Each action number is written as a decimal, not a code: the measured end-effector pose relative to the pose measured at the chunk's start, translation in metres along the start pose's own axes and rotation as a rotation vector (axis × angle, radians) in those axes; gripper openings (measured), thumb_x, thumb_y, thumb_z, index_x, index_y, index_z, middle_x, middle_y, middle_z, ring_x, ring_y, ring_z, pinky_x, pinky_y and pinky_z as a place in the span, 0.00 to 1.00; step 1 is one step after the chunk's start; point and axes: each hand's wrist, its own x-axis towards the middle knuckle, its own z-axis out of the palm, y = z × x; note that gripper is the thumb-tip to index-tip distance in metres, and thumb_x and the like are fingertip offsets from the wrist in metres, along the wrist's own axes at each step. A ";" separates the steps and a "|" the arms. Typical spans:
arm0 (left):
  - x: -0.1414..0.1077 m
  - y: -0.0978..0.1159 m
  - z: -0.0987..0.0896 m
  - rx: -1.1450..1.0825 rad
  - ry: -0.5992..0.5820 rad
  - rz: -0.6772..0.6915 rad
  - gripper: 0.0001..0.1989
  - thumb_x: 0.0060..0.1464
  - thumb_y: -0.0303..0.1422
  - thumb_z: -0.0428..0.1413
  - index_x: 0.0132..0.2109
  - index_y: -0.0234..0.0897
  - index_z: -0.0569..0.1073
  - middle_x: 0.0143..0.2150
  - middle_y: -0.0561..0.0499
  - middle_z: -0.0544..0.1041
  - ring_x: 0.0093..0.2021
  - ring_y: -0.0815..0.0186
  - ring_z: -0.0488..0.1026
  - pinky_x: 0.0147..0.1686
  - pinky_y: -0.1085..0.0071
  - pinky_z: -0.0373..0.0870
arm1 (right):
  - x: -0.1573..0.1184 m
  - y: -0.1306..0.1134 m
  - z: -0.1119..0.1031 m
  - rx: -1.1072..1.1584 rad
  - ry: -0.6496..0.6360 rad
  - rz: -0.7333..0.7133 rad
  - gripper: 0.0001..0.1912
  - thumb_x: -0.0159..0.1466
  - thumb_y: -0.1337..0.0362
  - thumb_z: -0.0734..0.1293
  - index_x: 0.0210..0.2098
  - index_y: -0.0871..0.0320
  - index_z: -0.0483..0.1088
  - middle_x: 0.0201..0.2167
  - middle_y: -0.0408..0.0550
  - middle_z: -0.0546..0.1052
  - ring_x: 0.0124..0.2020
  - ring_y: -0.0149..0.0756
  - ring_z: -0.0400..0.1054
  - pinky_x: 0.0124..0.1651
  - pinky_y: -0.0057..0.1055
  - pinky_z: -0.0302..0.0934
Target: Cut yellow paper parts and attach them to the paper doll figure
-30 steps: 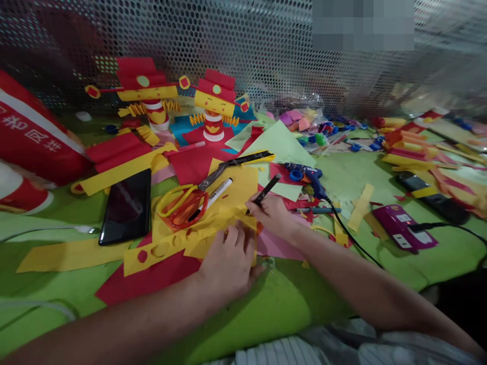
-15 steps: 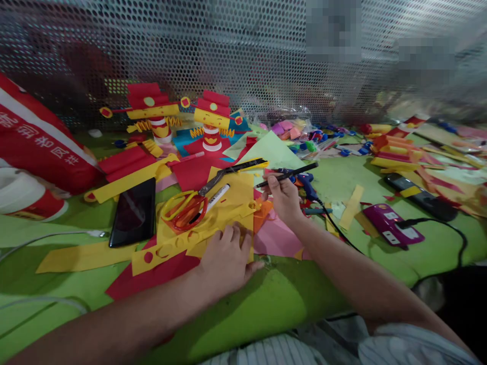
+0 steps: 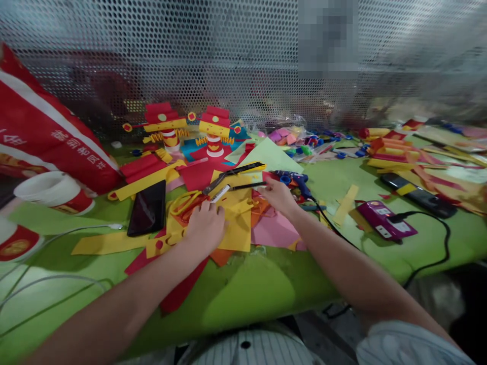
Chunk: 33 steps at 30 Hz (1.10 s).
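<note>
My right hand [image 3: 279, 195] is closed in a pinch on a slim black pen [image 3: 249, 185], which points left over the yellow paper [image 3: 239, 228]. Palm down, my left hand [image 3: 207, 223] lies across the papers with its fingers stretched forward. It partly covers a white marker [image 3: 220, 193] and the scissors [image 3: 184, 203] with yellow and orange handles. Beneath its wrist runs a yellow strip with cut holes [image 3: 158, 247]. Orange and pink paper [image 3: 276, 230] lies below my right hand, and a blue glue gun [image 3: 299, 182] sits just beyond it.
Two paper figures with red hats [image 3: 215, 124] stand at the back. A phone [image 3: 148, 209], paper cup [image 3: 76, 197] and red bag [image 3: 72, 137] are on the left. To the right lie a purple power block [image 3: 386, 220] with a black cord and a dark device [image 3: 418, 195].
The black pen, which stuck out to the right of my right hand, now extends left from its fingers. My left hand has moved left and forward over the marker and scissors. The view has shifted.
</note>
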 end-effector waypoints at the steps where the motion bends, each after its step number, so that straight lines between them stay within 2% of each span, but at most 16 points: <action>1: 0.000 0.000 0.000 0.006 -0.007 0.002 0.16 0.56 0.36 0.49 0.45 0.28 0.73 0.41 0.38 0.75 0.45 0.52 0.67 0.38 0.61 0.65 | -0.002 -0.002 -0.001 -0.133 -0.018 -0.033 0.14 0.55 0.60 0.64 0.40 0.60 0.68 0.24 0.45 0.73 0.25 0.37 0.68 0.27 0.30 0.58; 4: 0.000 0.000 0.000 0.014 -0.005 0.011 0.16 0.56 0.37 0.48 0.40 0.29 0.74 0.38 0.37 0.74 0.44 0.52 0.67 0.39 0.59 0.64 | -0.010 -0.011 0.000 -0.408 -0.160 -0.173 0.16 0.58 0.57 0.63 0.43 0.59 0.71 0.39 0.53 0.75 0.39 0.43 0.70 0.36 0.33 0.59; 6: 0.000 0.000 0.000 0.014 0.003 0.000 0.16 0.57 0.37 0.48 0.40 0.29 0.74 0.39 0.37 0.74 0.44 0.51 0.67 0.40 0.58 0.64 | -0.016 -0.016 0.005 -0.518 -0.256 -0.254 0.18 0.58 0.55 0.64 0.43 0.58 0.71 0.44 0.56 0.74 0.44 0.46 0.68 0.38 0.34 0.59; 8: 0.000 0.000 -0.001 0.001 -0.003 -0.015 0.16 0.57 0.37 0.47 0.41 0.29 0.74 0.39 0.38 0.75 0.45 0.51 0.68 0.41 0.58 0.64 | -0.019 -0.018 0.009 -0.567 -0.303 -0.285 0.18 0.56 0.55 0.66 0.42 0.58 0.71 0.45 0.56 0.73 0.46 0.47 0.67 0.38 0.34 0.59; 10: 0.001 -0.001 -0.001 -0.030 -0.017 -0.032 0.17 0.57 0.38 0.47 0.42 0.30 0.73 0.40 0.39 0.75 0.46 0.52 0.68 0.42 0.59 0.65 | -0.019 -0.019 0.011 -0.557 -0.323 -0.289 0.13 0.55 0.58 0.67 0.37 0.59 0.71 0.41 0.55 0.74 0.44 0.45 0.67 0.37 0.33 0.58; 14: 0.004 -0.009 -0.001 -0.138 0.000 -0.122 0.17 0.58 0.36 0.45 0.47 0.31 0.71 0.45 0.42 0.73 0.46 0.57 0.70 0.45 0.63 0.65 | -0.016 -0.019 0.008 -0.419 -0.312 -0.265 0.05 0.54 0.63 0.67 0.28 0.59 0.69 0.31 0.49 0.74 0.33 0.36 0.67 0.32 0.29 0.55; 17: 0.008 -0.022 -0.002 -0.172 0.036 -0.222 0.17 0.59 0.32 0.41 0.47 0.32 0.71 0.46 0.42 0.73 0.47 0.59 0.70 0.46 0.65 0.65 | -0.015 -0.020 0.002 -0.217 -0.275 -0.231 0.06 0.53 0.62 0.65 0.25 0.58 0.66 0.25 0.42 0.71 0.27 0.31 0.63 0.30 0.27 0.54; 19: 0.011 -0.031 -0.003 -0.160 -0.008 -0.275 0.17 0.58 0.30 0.41 0.46 0.31 0.71 0.47 0.40 0.73 0.49 0.57 0.69 0.47 0.63 0.64 | -0.014 -0.021 -0.001 0.005 -0.256 -0.183 0.07 0.51 0.61 0.65 0.23 0.58 0.64 0.21 0.39 0.67 0.25 0.29 0.60 0.29 0.27 0.53; 20: 0.013 -0.036 -0.004 -0.159 -0.069 -0.297 0.17 0.57 0.29 0.41 0.46 0.30 0.71 0.46 0.39 0.73 0.48 0.56 0.70 0.47 0.63 0.64 | -0.014 -0.020 -0.002 0.121 -0.239 -0.154 0.08 0.49 0.60 0.65 0.23 0.58 0.64 0.21 0.38 0.66 0.25 0.28 0.59 0.29 0.27 0.54; 23: 0.016 -0.045 -0.004 -0.168 -0.143 -0.296 0.15 0.54 0.29 0.44 0.44 0.31 0.72 0.43 0.39 0.75 0.45 0.56 0.72 0.44 0.65 0.66 | -0.013 -0.020 -0.002 0.409 -0.181 -0.067 0.11 0.44 0.59 0.67 0.22 0.58 0.63 0.20 0.36 0.64 0.24 0.26 0.58 0.30 0.27 0.55; 27: 0.019 -0.054 -0.001 -0.168 -0.172 -0.327 0.19 0.51 0.29 0.47 0.50 0.31 0.68 0.49 0.36 0.73 0.50 0.55 0.70 0.47 0.65 0.65 | -0.015 -0.024 0.001 0.732 -0.195 0.072 0.15 0.39 0.59 0.70 0.20 0.57 0.59 0.18 0.34 0.61 0.22 0.26 0.61 0.31 0.29 0.61; 30: 0.021 -0.060 0.004 -0.189 -0.224 -0.329 0.19 0.49 0.27 0.48 0.49 0.32 0.69 0.49 0.37 0.74 0.50 0.56 0.71 0.46 0.66 0.66 | -0.016 -0.028 0.001 0.786 -0.133 0.072 0.15 0.38 0.60 0.70 0.19 0.57 0.58 0.18 0.33 0.60 0.20 0.23 0.58 0.28 0.26 0.58; 33: 0.022 -0.065 0.007 -0.221 -0.248 -0.321 0.22 0.48 0.27 0.49 0.53 0.34 0.66 0.52 0.40 0.73 0.52 0.57 0.70 0.47 0.68 0.66 | -0.011 -0.030 -0.003 0.716 -0.049 0.008 0.12 0.41 0.61 0.67 0.19 0.56 0.58 0.17 0.34 0.58 0.19 0.23 0.51 0.23 0.24 0.50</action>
